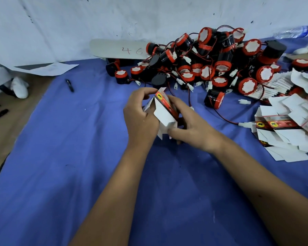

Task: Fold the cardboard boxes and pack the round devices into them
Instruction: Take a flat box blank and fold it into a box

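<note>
A small cardboard box [163, 114], white inside with a red printed band, is half unfolded above the blue cloth at the centre. My left hand [140, 114] grips its left side, fingers curled over the top flap. My right hand [188, 126] holds its right side and lower edge, thumb against a white flap. A heap of round black devices [208, 66] with red caps, thin wires and white plugs lies behind the hands. Flat unfolded boxes [290, 125] are stacked at the right.
A blue cloth [69, 157] covers the work surface, with brown cardboard at the left edge. A black pen [70, 85] lies on the cloth at the left. A white board marked 46 [121, 49] leans on the back wall. Papers [44, 68] and a white bag lie far left.
</note>
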`<state>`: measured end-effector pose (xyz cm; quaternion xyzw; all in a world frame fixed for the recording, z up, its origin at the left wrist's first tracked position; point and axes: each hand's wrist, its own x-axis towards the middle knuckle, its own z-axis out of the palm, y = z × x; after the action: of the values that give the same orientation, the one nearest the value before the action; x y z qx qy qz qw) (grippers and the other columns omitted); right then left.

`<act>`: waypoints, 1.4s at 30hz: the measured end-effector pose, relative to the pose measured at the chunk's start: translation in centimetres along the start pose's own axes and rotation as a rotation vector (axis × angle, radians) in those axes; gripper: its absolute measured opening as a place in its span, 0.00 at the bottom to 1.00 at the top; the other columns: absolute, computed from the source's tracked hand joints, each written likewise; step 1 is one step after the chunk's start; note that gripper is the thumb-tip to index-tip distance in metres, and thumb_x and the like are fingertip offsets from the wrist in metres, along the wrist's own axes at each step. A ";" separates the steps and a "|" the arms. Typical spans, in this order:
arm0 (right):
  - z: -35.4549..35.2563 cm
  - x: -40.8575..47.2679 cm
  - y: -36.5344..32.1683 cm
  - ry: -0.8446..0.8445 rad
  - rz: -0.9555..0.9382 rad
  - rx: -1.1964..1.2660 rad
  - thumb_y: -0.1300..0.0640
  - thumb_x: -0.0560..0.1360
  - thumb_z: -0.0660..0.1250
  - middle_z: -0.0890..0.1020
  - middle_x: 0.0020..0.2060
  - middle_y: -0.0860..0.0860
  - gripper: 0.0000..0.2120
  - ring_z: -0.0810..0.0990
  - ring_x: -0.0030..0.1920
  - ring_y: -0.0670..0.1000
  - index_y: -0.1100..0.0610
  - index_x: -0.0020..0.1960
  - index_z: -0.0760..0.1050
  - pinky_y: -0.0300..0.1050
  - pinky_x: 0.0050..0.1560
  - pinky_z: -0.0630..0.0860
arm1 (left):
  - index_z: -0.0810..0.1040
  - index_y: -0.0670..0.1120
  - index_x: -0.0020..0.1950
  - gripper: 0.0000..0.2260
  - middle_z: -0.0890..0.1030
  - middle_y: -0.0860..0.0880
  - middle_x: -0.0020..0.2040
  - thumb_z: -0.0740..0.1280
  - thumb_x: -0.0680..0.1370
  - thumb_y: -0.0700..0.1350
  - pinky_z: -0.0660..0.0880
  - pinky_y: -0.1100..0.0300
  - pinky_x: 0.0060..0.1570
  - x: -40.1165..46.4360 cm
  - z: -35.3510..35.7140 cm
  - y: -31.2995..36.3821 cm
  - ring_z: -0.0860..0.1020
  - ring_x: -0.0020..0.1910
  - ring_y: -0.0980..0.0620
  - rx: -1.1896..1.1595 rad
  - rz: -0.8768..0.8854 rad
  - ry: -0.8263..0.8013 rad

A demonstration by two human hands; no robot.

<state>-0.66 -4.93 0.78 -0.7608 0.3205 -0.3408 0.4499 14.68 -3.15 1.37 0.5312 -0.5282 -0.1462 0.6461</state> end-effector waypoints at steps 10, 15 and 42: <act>1.4 0.4 0.1 0.077 -0.161 -0.193 0.63 0.70 0.73 0.75 0.69 0.47 0.46 0.75 0.60 0.39 0.53 0.82 0.54 0.37 0.60 0.73 | 0.86 0.41 0.57 0.21 0.87 0.47 0.53 0.59 0.75 0.25 0.81 0.51 0.57 0.0 0.6 -0.3 0.85 0.55 0.48 -0.206 -0.061 0.147; 1.7 0.2 -0.2 0.123 -0.210 -0.344 0.55 0.69 0.73 0.69 0.70 0.53 0.48 0.72 0.68 0.50 0.53 0.83 0.52 0.51 0.66 0.74 | 0.86 0.43 0.59 0.20 0.87 0.48 0.53 0.59 0.78 0.28 0.80 0.60 0.53 0.0 0.8 -0.5 0.85 0.54 0.53 -0.194 -0.142 0.242; -0.6 0.5 0.5 0.450 -0.112 -0.378 0.50 0.74 0.73 0.78 0.57 0.47 0.21 0.77 0.57 0.47 0.53 0.64 0.75 0.45 0.57 0.75 | 0.81 0.49 0.52 0.13 0.84 0.45 0.54 0.57 0.78 0.46 0.80 0.51 0.51 0.6 0.4 -0.4 0.83 0.54 0.48 -0.198 -0.233 -0.169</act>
<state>-0.93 -5.78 0.66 -0.7530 0.4274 -0.4594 0.1983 14.75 -3.91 1.30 0.5084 -0.4985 -0.3159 0.6272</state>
